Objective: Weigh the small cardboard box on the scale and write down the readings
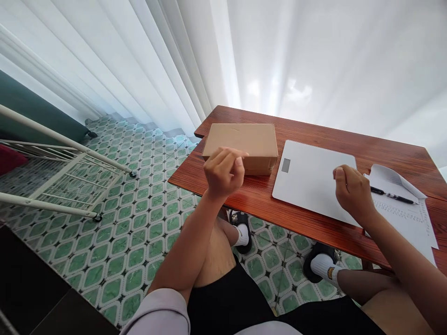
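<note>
Left hand (223, 173) loosely curled, empty, just in front of cardboard box (241, 145) lying crosswise at frame center; right hand (352, 190) curled, empty, over white scale (307, 179).

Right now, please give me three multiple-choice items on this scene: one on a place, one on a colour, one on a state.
1. Where does the brown cardboard box lie on the reddish wooden table?
A. left of the flat white scale
B. on the scale
C. on the floor

2. What colour is the pen on the white paper sheet?
A. red
B. black
C. green

3. How is the left hand?
A. flat on the table
B. loosely curled, holding nothing
C. gripping the pen

A: the box sits beside the scale.
B: its barrel is dark.
B: its fingers are bent, raised before the box.
</note>
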The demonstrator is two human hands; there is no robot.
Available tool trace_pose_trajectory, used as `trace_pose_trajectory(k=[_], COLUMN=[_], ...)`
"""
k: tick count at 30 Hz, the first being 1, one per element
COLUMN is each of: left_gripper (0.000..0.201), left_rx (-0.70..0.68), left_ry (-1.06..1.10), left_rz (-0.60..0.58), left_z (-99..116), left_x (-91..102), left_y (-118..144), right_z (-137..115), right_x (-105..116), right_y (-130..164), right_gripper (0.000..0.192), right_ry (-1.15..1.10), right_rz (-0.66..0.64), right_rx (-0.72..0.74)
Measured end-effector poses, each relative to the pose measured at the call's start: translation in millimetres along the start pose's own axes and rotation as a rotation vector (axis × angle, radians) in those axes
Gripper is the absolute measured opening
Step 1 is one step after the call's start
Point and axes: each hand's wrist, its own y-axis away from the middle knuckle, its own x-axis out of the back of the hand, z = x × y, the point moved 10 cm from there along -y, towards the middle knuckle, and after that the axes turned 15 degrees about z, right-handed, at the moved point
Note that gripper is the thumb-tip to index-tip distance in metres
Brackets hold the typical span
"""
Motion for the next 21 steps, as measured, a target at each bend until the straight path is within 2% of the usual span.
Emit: trace_pose_trajectory(k=[4, 8, 11, 15, 18, 21], left_gripper=[0.031, 0.031, 0.038, 0.043, 0.044, 0.045], left_rx=[0.136, 0.349, 0.577, 0.877, 1.077, 1.226], left_ry=[-0.115, -0.197, -0.197, -0.048, 0.063, 0.11], left_rz=[0.148, 0.213, 0.231, 0.256, 0.234, 0.222], left_z=[-32, -69, -103, -140, -156, -164], left_x=[22.5, 36.4, 40.9, 37.1, 28.6, 23.4], left_y=[-3, 8, 27, 54, 72, 88], right_z=[-41, -69, -71, -68, -72, -77], right_x=[-21, -48, -75, -112, -129, -136], right_y=[-23, -37, -39, -31, -25, -23], right_gripper=[0.034, 0.034, 0.039, 0.056, 0.068, 0.076], right_ry=[-0.139, -0.306, -0.433, -0.517, -0.55, -0.546], right_rz=[0.029, 0.04, 0.033, -0.04, -0.101, -0.118], right_rx=[-0.026, -0.113, -0.258, -0.433, -0.497, -0.516])
